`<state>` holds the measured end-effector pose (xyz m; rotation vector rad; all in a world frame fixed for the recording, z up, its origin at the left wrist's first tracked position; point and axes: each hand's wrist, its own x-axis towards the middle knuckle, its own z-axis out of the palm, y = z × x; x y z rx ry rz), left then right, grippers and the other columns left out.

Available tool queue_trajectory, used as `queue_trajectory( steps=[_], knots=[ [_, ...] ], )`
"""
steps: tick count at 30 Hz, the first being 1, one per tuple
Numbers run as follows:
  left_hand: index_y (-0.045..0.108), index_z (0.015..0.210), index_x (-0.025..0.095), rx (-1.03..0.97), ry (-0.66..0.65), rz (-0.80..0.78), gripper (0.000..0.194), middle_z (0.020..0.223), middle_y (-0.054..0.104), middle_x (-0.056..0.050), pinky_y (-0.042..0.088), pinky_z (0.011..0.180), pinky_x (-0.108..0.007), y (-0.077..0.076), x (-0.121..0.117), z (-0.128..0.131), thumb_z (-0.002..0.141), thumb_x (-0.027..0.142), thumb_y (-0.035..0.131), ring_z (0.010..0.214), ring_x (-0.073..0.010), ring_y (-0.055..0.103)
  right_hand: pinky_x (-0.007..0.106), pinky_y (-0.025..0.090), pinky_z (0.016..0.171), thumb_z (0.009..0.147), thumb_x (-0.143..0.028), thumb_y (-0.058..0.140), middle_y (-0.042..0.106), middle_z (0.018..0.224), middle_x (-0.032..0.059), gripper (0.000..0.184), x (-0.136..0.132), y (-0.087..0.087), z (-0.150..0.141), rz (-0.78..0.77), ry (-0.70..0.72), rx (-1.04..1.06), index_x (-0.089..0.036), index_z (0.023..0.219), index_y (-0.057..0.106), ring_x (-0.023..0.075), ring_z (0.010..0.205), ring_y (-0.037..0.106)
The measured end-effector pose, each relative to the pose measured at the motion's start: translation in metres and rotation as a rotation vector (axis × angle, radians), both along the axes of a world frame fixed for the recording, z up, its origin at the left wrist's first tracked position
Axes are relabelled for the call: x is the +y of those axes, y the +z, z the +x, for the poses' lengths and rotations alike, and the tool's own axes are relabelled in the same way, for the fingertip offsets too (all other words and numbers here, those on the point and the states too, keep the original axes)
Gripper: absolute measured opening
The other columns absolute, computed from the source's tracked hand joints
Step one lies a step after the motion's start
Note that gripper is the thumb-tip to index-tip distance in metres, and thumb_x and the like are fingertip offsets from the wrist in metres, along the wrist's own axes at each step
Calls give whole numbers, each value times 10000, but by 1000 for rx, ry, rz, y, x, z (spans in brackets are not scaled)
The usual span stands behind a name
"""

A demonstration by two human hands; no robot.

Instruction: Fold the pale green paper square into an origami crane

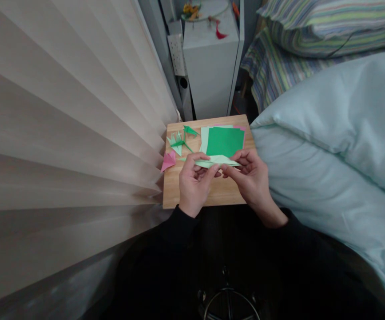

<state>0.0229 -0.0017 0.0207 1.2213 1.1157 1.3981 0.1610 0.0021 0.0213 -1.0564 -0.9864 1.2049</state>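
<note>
A folded pale green origami paper [218, 160], long and narrow, is held level above the small wooden table [219, 189]. My left hand [195, 175] pinches its left part between thumb and fingers. At the right part, my right hand [250, 173] grips it the same way, its thumb close to the left one. Just beyond the hands lies a stack of square paper with a dark green sheet [225, 141] on top; pale green and pink edges stick out beneath. Folded green cranes [178, 143] and a pink folded piece [168, 161] sit to the left.
A pleated curtain [79, 111] hangs along the table's left side. On the right, a bed with a light blue quilt [312, 169] borders the table. Behind stands a white cabinet [210, 66]. A chair base [228, 302] shows at the bottom.
</note>
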Motion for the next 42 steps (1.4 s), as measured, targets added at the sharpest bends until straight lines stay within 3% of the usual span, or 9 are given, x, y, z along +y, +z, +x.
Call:
queue_trajectory(
  steps=[4, 7, 9, 13, 18, 22, 28, 34, 42],
  knots=[
    [475, 1446, 271, 142, 39, -37, 622, 937, 754, -21, 595, 739, -293, -5, 4, -12, 906, 439, 733, 832, -196, 746, 264, 572, 571, 715, -311, 880, 640, 757, -71, 456, 10, 2, 16, 11, -24, -13, -261, 929, 480, 112, 588, 639],
    [568, 1369, 265, 270, 232, 31, 472, 1189, 715, -86, 563, 898, -321, -7, 11, -26, 950, 459, 664, 1120, -222, 680, 244, 504, 482, 699, -270, 882, 630, 682, -89, 491, 15, 7, 30, -9, 123, -82, -278, 942, 455, 109, 505, 589],
    [662, 1205, 229, 362, 171, 78, 340, 1245, 696, -101, 532, 975, -341, -7, 12, -31, 927, 422, 698, 1196, -235, 641, 232, 469, 460, 705, -250, 873, 642, 657, -87, 489, 15, 8, 35, -35, 257, -122, -278, 956, 455, 112, 497, 583],
    [672, 1036, 214, 333, -236, 49, 159, 1042, 731, -62, 547, 852, -293, -2, 7, -25, 992, 340, 585, 964, -185, 705, 235, 481, 470, 694, -303, 890, 669, 645, -89, 538, 15, 4, 35, -76, 349, -132, -275, 972, 430, 130, 511, 622],
    [644, 1074, 222, 273, -257, 2, 141, 891, 733, -30, 533, 696, -260, 1, 2, -19, 997, 313, 570, 775, -164, 723, 243, 514, 492, 654, -370, 926, 691, 635, -90, 621, 16, 5, 32, -101, 301, -113, -275, 959, 393, 147, 528, 667],
    [661, 999, 204, 249, -300, -45, 164, 902, 747, -47, 567, 714, -276, 1, 1, -19, 1010, 302, 531, 805, -175, 750, 237, 508, 481, 659, -389, 926, 717, 644, -77, 633, 16, 7, 31, -99, 281, -92, -276, 944, 372, 160, 540, 697],
    [628, 967, 185, 152, -325, -152, 222, 884, 755, -48, 581, 761, -298, -6, 1, -14, 840, 293, 774, 818, -183, 746, 234, 517, 495, 639, -367, 940, 723, 667, -71, 628, 15, 8, 30, -126, 286, -105, -271, 905, 380, 144, 543, 684],
    [634, 958, 179, 110, -391, -212, 188, 820, 741, -17, 545, 748, -275, -5, 3, -17, 818, 203, 757, 770, -148, 723, 251, 566, 559, 687, -327, 916, 712, 685, -49, 465, 13, 10, 36, -101, 441, -145, -240, 986, 571, 140, 583, 690],
    [680, 977, 173, 186, -478, -183, 195, 905, 749, -37, 540, 766, -287, -5, 7, -30, 805, 203, 767, 812, -154, 712, 317, 629, 643, 666, -439, 920, 777, 706, 40, 354, 15, 7, 40, -214, 503, -198, -189, 777, 695, 198, 690, 759]
  ],
)
